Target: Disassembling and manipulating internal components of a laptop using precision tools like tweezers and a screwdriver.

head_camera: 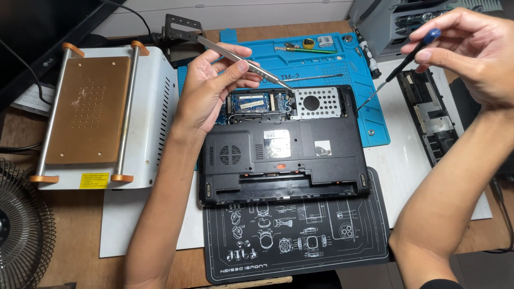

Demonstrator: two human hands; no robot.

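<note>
Black plastic laptop (284, 150) is lying upside down in the head view, and I am taking it as the landmark. Its battery bay along the near edge is showing empty and the cover over the far compartments is already off, so memory and a perforated metal bracket (316, 103) are lying exposed; the rest of the shell is looking closed yet. Above its far left corner the left hand (209, 88) is pinching steel tweezers (246, 61), tips pointing down toward the bracket. Beyond its far right corner the right hand (471, 51) is gripping a thin screwdriver (399, 67), tip hovering near that corner.
</note>
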